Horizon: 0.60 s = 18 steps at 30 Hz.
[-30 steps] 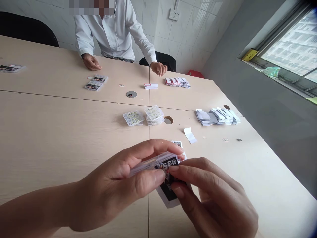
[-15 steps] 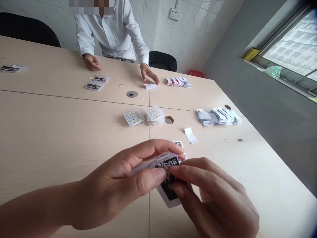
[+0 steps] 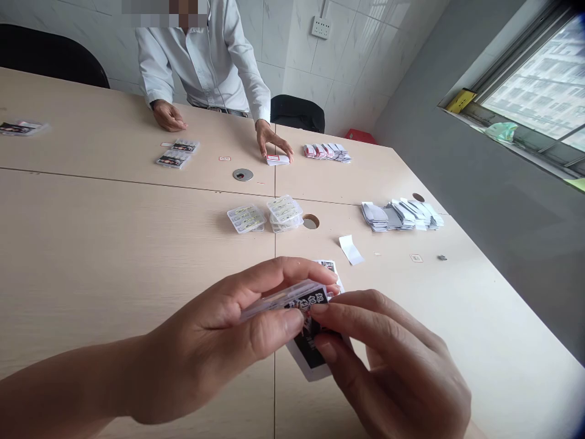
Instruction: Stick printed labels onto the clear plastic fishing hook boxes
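Since a second ago, a co-worker's hand (image 3: 273, 139) at upper centre has shifted leftward, from beside red-marked cards (image 3: 315, 151) to a small white card stack (image 3: 278, 161). At lower centre, above the pale wooden table (image 3: 137, 256), our left hand (image 3: 205, 347) grasps a clear plastic case (image 3: 292, 294), while our right hand (image 3: 402, 360) pinches a black-and-white printed card (image 3: 307, 352) at its near side.

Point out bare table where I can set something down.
Bare: tabletop left of the clear cases, beyond the left hand; also right of the right hand, nearer than the red-edged tag. Crowded: around the co-worker's left hand, where cards lie.
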Tool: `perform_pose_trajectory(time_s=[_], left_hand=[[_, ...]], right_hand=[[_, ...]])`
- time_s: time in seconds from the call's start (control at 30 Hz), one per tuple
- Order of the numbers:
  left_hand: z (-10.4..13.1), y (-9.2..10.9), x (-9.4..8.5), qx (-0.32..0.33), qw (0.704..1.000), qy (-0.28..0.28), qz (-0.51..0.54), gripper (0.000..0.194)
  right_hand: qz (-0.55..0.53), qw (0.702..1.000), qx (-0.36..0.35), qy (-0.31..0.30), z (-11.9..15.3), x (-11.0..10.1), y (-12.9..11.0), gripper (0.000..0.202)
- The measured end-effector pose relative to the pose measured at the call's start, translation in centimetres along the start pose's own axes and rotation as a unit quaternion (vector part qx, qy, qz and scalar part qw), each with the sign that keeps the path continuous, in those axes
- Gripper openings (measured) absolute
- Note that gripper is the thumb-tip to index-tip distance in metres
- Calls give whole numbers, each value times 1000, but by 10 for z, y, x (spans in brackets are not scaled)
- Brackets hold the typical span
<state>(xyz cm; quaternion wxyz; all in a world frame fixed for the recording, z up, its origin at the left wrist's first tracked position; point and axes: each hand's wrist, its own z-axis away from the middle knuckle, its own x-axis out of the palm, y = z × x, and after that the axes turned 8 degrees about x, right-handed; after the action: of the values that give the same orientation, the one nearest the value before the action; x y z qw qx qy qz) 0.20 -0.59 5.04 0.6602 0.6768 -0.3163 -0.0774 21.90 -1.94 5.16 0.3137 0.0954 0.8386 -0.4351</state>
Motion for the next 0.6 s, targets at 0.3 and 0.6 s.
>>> perform_pose_trajectory(time_s=[0.3, 0.6], left_hand=[[-2, 1, 2, 9, 1000, 3, 2, 25], [1, 2, 2, 9, 1000, -2, -4, 26]], right_hand=[[-7, 1000, -1, -4, 0, -1, -1, 39], [2, 1000, -1, -1, 2, 0, 2, 40]])
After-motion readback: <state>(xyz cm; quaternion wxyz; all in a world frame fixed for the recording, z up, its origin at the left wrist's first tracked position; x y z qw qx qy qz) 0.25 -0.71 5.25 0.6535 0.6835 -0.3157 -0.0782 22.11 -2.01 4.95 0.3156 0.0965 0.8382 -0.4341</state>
